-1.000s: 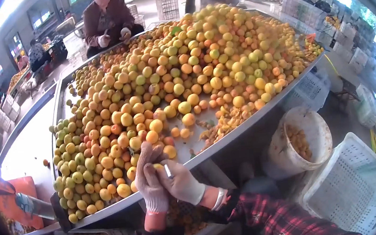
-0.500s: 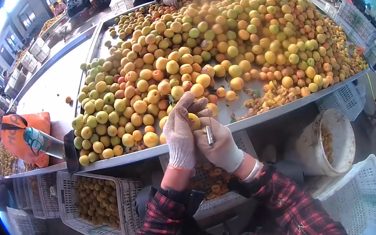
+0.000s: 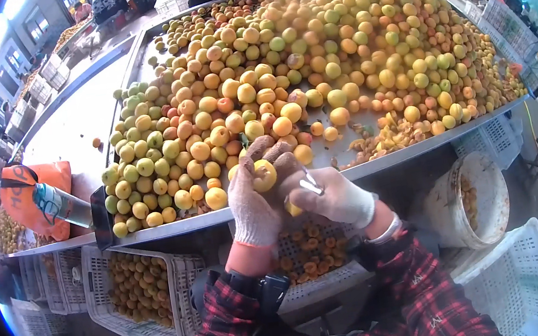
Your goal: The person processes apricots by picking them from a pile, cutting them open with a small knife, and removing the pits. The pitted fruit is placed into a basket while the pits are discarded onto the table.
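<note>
My left hand (image 3: 254, 200) grips a yellow apricot (image 3: 264, 175); my right hand (image 3: 331, 195) holds a small knife (image 3: 310, 183) beside the worktop (image 3: 175, 226).

Two gloved hands, left hand (image 3: 254, 200) and right hand (image 3: 335, 194), one small knife (image 3: 310, 183), one round bucket (image 3: 469, 200), three white crates (image 3: 138, 295), and fruit (image 3: 309, 61) beyond counting on one metal table (image 3: 409, 149).

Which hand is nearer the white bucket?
Right. The right hand is between the left hand and the white bucket, which sits lower right; the left hand, holding a yellow fruit, is farther left.
</note>
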Motion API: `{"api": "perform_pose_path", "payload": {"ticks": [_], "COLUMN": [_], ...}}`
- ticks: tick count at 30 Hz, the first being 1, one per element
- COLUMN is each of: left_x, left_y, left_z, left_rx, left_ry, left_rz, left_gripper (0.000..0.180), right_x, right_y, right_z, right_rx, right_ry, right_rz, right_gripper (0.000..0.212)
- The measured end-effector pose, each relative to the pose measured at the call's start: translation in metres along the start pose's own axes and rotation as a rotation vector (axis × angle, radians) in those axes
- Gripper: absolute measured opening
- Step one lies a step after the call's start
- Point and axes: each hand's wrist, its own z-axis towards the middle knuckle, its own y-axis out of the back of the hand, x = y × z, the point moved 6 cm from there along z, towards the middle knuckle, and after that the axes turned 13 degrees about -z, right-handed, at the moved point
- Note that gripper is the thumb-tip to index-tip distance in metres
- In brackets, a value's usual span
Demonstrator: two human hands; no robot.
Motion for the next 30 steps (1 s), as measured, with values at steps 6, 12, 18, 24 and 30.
{"api": "perform_pose_path", "payload": {"ticks": [6,12,18,24,30], "left_x": [0.002,0.031,0.049,0.058,0.056], "left_y": [0.005,0.015,-0.001,-0.001,0.009], "left_z": [0.000,-0.007,-0.016,-0.020,-0.022], "left_rx": [-0.131,-0.057,0.028,-0.131,-0.216], "left_ry": [0.008,0.124,0.044,0.232,0.175], "left_rz": [0.142,0.322,0.806,0.530,0.526], "left_gripper": [0.055,0.054,0.056,0.046,0.041], "right_x": [0.012,0.011,0.015,0.019,0.022], "right_y": [0.033,0.070,0.071,0.070,0.053], "right_z": [-0.014,-0.016,-0.011,-0.016,-0.015], "right_rx": [-0.243,-0.547,-0.642,-0.612,-0.508], "right_ry": [0.016,0.348,0.334,0.372,0.314], "right_rz": [0.027,0.732,0.687,0.665,0.545], "right_gripper": [0.026,0.037,0.036,0.025,0.019]}}
